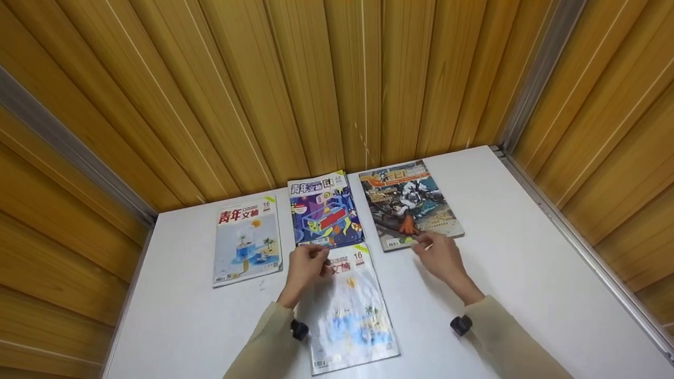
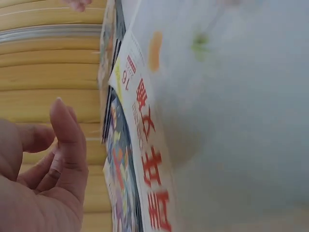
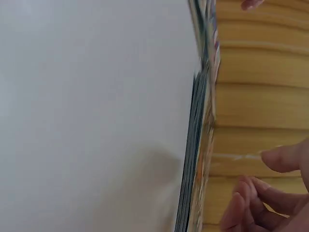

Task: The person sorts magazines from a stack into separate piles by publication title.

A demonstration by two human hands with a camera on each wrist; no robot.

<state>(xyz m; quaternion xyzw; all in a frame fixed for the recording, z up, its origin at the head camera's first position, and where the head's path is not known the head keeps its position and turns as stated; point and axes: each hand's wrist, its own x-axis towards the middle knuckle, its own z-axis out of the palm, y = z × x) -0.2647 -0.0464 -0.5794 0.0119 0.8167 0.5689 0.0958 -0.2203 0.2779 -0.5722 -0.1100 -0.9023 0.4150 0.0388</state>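
My left hand [image 1: 306, 268] hovers over the top edge of the front magazine [image 1: 354, 316], just below the purple magazine [image 1: 326, 213]. Its fingers are loosely bent, and the left wrist view shows nothing between thumb and fingers. The front magazine has a pale cover with red characters, the number 16 and a beach picture; glare washes out part of it. Close to the lower edge of a dark magazine with an orange title [image 1: 408, 202] is my right hand [image 1: 441, 258]. In the right wrist view its loosely bent fingers [image 3: 248, 195] hold nothing.
Another magazine [image 1: 247, 242] with a matching beach cover lies at the left. All the magazines lie flat on a white table [image 1: 179, 316]. Wood-patterned panels [image 1: 363, 95] stand behind the table and at its sides, with metal strips at the corners.
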